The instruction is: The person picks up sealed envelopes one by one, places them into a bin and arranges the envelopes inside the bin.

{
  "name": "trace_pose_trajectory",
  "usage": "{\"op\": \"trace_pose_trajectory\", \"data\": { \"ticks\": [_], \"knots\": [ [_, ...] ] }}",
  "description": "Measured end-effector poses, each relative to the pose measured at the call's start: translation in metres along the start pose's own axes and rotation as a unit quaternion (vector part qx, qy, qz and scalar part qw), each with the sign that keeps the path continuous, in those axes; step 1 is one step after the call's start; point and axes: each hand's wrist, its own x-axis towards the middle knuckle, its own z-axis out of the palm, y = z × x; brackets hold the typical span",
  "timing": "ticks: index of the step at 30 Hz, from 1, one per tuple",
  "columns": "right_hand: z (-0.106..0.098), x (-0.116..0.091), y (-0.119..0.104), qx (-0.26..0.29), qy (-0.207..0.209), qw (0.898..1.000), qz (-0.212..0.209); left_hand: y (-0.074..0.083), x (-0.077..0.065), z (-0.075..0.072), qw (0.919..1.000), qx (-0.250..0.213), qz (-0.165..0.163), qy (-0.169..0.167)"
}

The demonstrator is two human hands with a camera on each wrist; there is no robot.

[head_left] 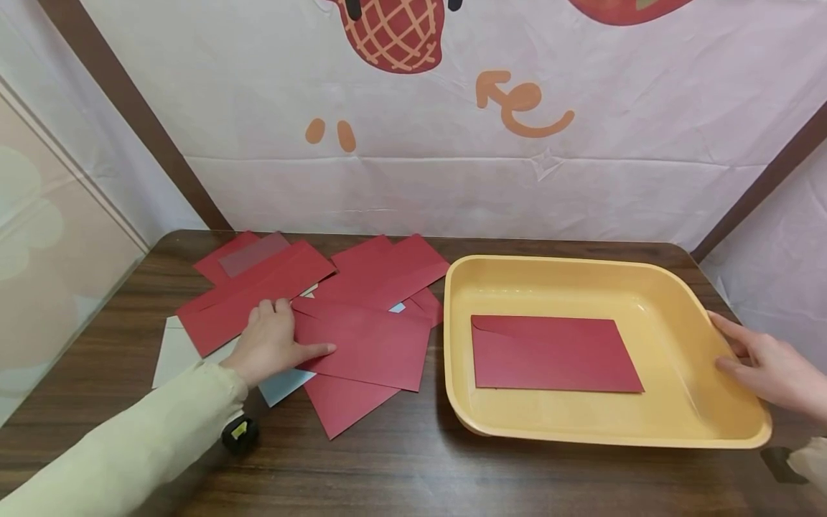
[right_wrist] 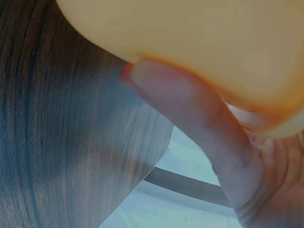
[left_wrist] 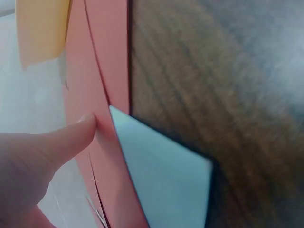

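In the head view my left hand (head_left: 268,341) lies at the left edge of a red envelope (head_left: 371,345) on top of a loose pile. Its thumb is stretched out and touches the envelope's face, as the left wrist view also shows; the fingers bend near the upper left corner, apart from the thumb. My right hand (head_left: 769,366) grips the right rim of a yellow plastic tray (head_left: 549,424), with the thumb against the wall. Inside the tray one red envelope (head_left: 555,355) lies flat.
More red envelopes (head_left: 258,294) overlap toward the table's back left. A white envelope (head_left: 174,352) and a pale blue one (head_left: 284,385) stick out from beneath. The dark wooden table (head_left: 388,474) ends at a printed cloth backdrop (head_left: 420,187).
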Motion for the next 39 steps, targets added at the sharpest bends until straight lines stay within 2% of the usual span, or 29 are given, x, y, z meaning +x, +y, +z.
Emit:
{"op": "trace_pose_trajectory", "data": {
  "ticks": [4,9,17,21,25,30,39],
  "knots": [
    [0.0005,0.0005,0.0007,-0.005,0.002,1.000,-0.002,-0.0018,0.0036,-0.0003,0.9997,-0.011,-0.016,-0.014],
    [0.0007,0.0017,0.0011,-0.001,-0.001,1.000,-0.003,-0.0042,0.0066,-0.0019,0.9976,-0.033,-0.051,-0.034],
    [-0.0009,0.0017,0.0010,-0.005,0.001,1.000,-0.007,-0.0001,0.0041,-0.0064,0.9951,-0.051,-0.080,-0.027],
    [-0.0008,0.0016,0.0011,-0.003,0.004,1.000,-0.011,0.0010,0.0017,-0.0082,0.9928,-0.070,-0.089,-0.038],
    [-0.0007,0.0017,0.0024,-0.005,0.005,1.000,-0.010,0.0017,-0.0004,-0.0084,0.9922,-0.089,-0.078,-0.037],
    [-0.0004,0.0015,0.0047,-0.006,0.005,1.000,-0.012,0.0012,-0.0022,-0.0067,0.9933,-0.102,-0.052,-0.017],
    [-0.0005,0.0009,0.0017,0.005,-0.003,1.000,-0.005,-0.0047,0.0002,-0.0079,0.9874,-0.142,-0.063,-0.027]
  ]
}}
